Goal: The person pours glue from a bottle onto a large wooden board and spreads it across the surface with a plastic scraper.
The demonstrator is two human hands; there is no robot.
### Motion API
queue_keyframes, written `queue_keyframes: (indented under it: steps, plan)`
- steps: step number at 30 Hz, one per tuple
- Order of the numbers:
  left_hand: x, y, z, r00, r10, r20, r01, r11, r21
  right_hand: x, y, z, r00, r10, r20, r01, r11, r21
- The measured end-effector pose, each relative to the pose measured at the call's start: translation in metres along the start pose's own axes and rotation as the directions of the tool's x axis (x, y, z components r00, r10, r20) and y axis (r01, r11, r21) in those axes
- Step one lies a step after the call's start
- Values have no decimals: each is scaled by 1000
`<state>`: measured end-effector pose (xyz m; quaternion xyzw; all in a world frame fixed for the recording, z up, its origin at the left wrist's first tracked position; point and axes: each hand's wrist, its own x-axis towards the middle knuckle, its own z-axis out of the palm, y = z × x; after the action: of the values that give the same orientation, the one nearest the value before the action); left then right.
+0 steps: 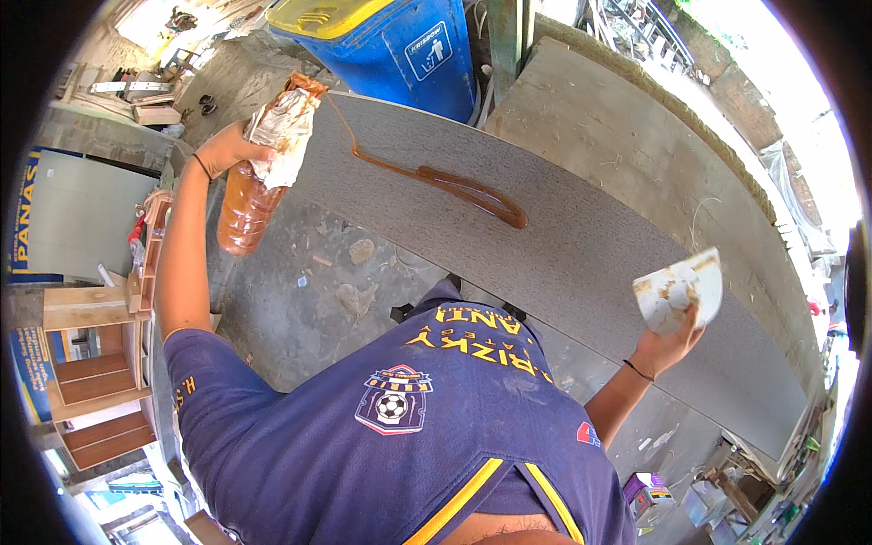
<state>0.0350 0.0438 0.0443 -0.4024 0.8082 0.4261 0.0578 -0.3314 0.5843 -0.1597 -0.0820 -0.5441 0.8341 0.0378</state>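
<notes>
My left hand (227, 150) is closed round a clear plastic bottle (247, 213) of brown, glue-like liquid, with a whitish smeared wrapping about its neck. The bottle is tilted over the left end of a long grey board (581, 245). From its mouth a thin brown strand runs down to the board. There it joins a glossy looped streak of the brown liquid (486, 200). At the right, my right hand (668, 347) grips a flat white spreader (679, 289) with brown smears, held above the board. Part of that hand's fingers is hidden behind the spreader.
Beyond the board's far edge lies a wide brownish panel (599, 136). A blue bin (391, 59) with a yellow lid stands behind the board. Wooden shelving (100, 372) is at the left. A small purple box (647, 490) and scraps lie on the floor, lower right.
</notes>
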Motion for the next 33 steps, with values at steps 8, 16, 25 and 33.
queue_keyframes:
  steps: [8,16,25,33]
  plan:
    - [22,83,50,947,240,211,-263,961,85,-31,-6,159,801,130,584,-133,990,-39]
    - [45,137,109,789,491,370,-548,834,62,-26,0,237,492,276,826,-296,945,-139]
    - [83,161,115,783,571,247,-609,784,119,10,58,138,628,269,730,154,877,-456]
    - [175,218,155,722,691,-24,-691,719,-80,-1,83,90,671,237,703,234,831,-504]
